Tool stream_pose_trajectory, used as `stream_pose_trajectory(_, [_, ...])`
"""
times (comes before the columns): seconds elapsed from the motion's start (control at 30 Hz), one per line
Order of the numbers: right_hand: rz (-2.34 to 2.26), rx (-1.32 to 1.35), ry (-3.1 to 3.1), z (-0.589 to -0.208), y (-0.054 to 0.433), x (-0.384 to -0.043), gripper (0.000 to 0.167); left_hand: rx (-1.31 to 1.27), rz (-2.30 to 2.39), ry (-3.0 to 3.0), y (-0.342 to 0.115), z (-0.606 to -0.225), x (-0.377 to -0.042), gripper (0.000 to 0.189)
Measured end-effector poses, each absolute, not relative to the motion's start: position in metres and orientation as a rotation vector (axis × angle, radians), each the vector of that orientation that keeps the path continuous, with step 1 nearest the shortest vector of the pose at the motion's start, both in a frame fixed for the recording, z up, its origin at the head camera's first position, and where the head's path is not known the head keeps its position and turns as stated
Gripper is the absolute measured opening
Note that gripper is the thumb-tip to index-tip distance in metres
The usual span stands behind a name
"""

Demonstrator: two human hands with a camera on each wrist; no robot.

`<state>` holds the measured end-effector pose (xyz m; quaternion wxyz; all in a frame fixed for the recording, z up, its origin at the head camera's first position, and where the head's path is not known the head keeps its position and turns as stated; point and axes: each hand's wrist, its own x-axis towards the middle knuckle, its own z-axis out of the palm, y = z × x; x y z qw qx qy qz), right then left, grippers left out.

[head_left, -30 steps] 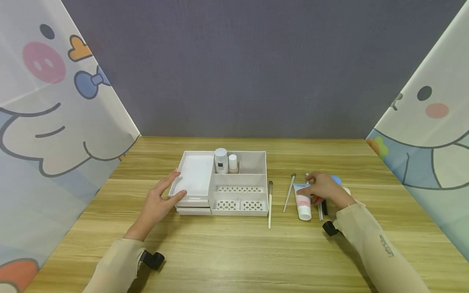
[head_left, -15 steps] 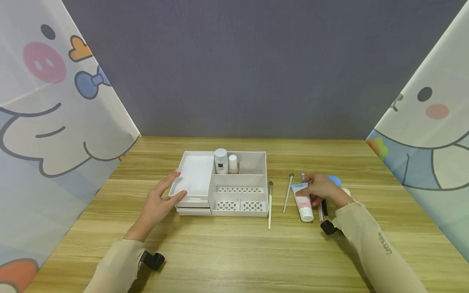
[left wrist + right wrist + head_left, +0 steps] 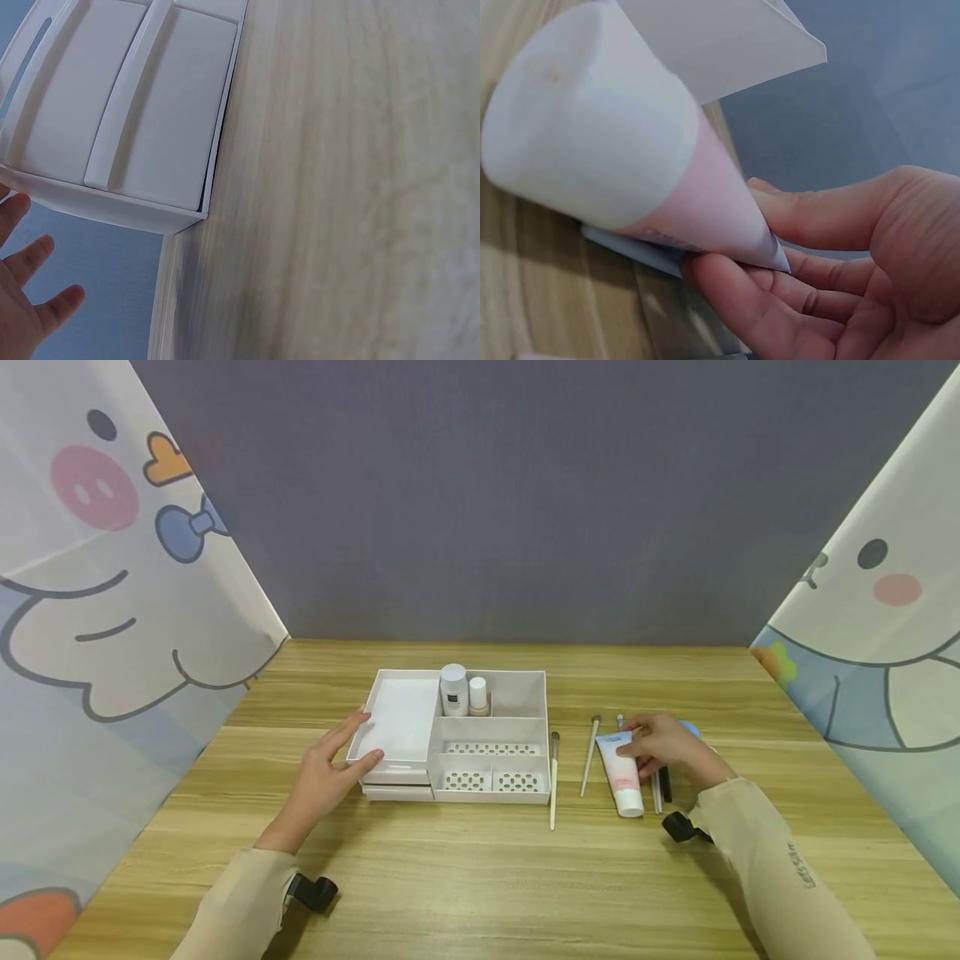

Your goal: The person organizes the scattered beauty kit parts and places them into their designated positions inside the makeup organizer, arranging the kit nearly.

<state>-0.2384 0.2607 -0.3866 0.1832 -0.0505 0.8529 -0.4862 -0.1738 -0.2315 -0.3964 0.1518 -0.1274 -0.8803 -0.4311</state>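
Note:
My right hand (image 3: 663, 747) pinches the flat end of a pink and white squeeze tube (image 3: 622, 777), which slants with its white cap toward me. In the right wrist view, the thumb lies over the tube (image 3: 697, 199) and the other fingers sit beneath it. A white desktop organizer (image 3: 401, 718) with drawers and compartments stands left of centre. My left hand (image 3: 322, 777) rests at the organizer's left side, fingers spread. In the left wrist view, those fingers (image 3: 64, 304) reach along the side by the two drawer fronts (image 3: 172, 112).
A white bottle (image 3: 453, 693) and a smaller white-capped bottle (image 3: 478, 697) stand in the organizer's back compartments. One makeup brush (image 3: 553, 781) lies beside its right edge, another brush (image 3: 590, 756) nearer the tube. Slim sticks (image 3: 657, 793) and a blue item (image 3: 691, 727) lie partly behind my right hand.
The tube has turned slightly, its cap end swinging a little to the right and toward me. My right hand has shifted only slightly; the left hand stays in place.

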Motion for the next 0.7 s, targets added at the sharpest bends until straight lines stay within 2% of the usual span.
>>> stream_pose_trajectory(0.7, [-1.558,-0.252,2.491,-0.374,0.254,-0.230,0.051,-0.357,-1.247,-2.543,-0.232,-0.396,-0.174,0.060])
